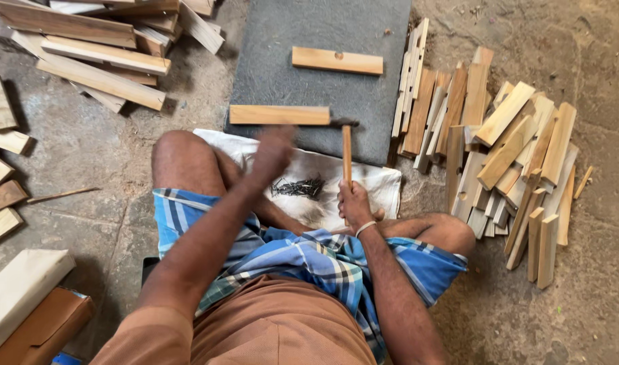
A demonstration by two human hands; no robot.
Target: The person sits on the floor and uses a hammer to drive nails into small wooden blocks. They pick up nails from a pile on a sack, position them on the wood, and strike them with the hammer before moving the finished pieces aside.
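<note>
My right hand (pixel 354 203) grips the wooden-handled hammer (pixel 347 152); my blurred left hand (pixel 272 154), fingers unclear, hovers by the smooth flat slat (pixel 279 115) on the grey slab (pixel 309 40).

Blue-checked cloth (pixel 323 260), pale tan wooden strips (pixel 512 155), dark grey slab (pixel 309 40), white sack (pixel 370 182).

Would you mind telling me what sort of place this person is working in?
Probably a small floor-level woodworking shop: heaps of cut wooden slats on bare ground, a hammer in the right hand, and a pile of nails on a cloth.
</note>
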